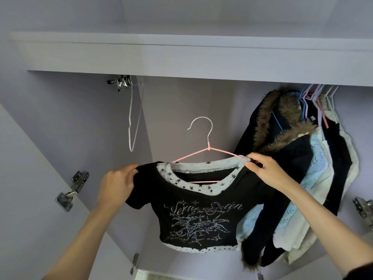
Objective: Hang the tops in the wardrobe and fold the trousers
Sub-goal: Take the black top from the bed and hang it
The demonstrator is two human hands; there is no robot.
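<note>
left grip [118, 183] raised, fingers curled | right grip [266, 170] raised, pinching

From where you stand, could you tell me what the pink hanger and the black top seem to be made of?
Pink hanger: seemingly thin metal wire with a matte pink coating; its hook is bare and silvery. Black top: soft knit fabric, probably cotton jersey, with a pale print and star-patterned trim; it drapes limply.

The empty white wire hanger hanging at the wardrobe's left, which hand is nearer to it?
Left. The left hand grips the black printed top's shoulder just below and right of the empty white wire hanger; the right hand holds the opposite shoulder, farther right.
</note>
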